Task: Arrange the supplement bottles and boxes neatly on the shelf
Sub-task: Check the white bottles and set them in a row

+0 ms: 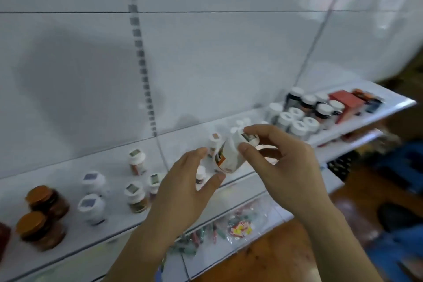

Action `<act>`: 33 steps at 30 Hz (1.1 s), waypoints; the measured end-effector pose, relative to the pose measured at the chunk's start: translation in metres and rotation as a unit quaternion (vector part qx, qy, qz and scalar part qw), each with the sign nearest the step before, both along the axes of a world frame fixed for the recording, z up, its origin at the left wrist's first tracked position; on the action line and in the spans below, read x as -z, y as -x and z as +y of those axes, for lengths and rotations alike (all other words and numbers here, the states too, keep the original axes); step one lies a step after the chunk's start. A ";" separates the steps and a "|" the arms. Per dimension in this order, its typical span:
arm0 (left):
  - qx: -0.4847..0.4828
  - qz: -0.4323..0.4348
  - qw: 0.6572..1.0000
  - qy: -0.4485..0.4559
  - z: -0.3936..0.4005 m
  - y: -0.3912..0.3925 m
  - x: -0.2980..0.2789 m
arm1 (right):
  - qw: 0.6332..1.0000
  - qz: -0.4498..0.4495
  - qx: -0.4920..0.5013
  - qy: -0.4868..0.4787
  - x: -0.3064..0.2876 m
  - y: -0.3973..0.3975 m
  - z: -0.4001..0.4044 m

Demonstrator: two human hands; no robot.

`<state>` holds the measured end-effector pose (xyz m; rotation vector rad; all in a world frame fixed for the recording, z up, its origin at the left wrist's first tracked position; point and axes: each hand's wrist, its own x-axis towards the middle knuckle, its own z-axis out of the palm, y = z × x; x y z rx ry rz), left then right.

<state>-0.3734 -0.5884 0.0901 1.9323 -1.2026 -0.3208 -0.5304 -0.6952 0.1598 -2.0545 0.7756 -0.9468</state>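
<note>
A white supplement bottle with an orange label hangs tilted above the white shelf. My right hand grips it by its capped top. My left hand is spread open just left of the bottle's base, with the thumb near its bottom; I cannot tell if it touches. Small white bottles stand scattered on the shelf to the left. Two amber jars with orange lids stand at the far left. A tight group of white-capped bottles and a red box fill the right end.
A white back panel with a slotted upright rises behind the shelf. A lower shelf holds packets of small wrapped items. Brown floor and a blue object lie to the right.
</note>
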 end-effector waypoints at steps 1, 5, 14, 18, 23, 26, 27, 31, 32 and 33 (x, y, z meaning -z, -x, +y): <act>0.026 -0.032 0.999 -0.017 -0.006 0.005 0.000 | 0.999 0.013 0.036 0.021 0.002 0.013 0.002; 0.113 -0.116 0.986 -0.048 -0.040 0.040 0.002 | 0.981 0.077 0.155 0.092 0.010 0.074 0.007; 0.297 -0.194 0.935 -0.007 -0.133 0.226 0.011 | 0.906 0.133 0.389 0.104 0.030 0.266 0.003; 0.360 -0.225 0.905 0.010 -0.181 0.331 0.023 | 0.875 0.135 0.457 0.088 0.041 0.361 -0.016; 0.413 -0.242 0.878 0.011 -0.233 0.450 0.036 | 0.844 0.148 0.510 0.079 0.056 0.470 -0.049; 0.436 -0.251 0.864 0.007 -0.272 0.505 0.043 | 0.817 0.157 0.550 0.075 0.072 0.525 -0.080; 0.443 -0.248 0.862 0.006 -0.288 0.522 0.046 | 0.809 0.156 0.562 0.072 0.078 0.542 -0.094; 0.461 -0.245 0.853 0.003 -0.357 0.588 0.067 | 0.787 0.168 0.592 0.043 0.103 0.610 -0.156; 0.465 -0.244 0.851 0.004 -0.377 0.605 0.073 | 0.782 0.178 0.595 0.038 0.109 0.625 -0.174; 0.470 -0.245 0.848 0.000 -0.397 0.620 0.079 | 0.778 0.187 0.599 0.036 0.114 0.640 -0.193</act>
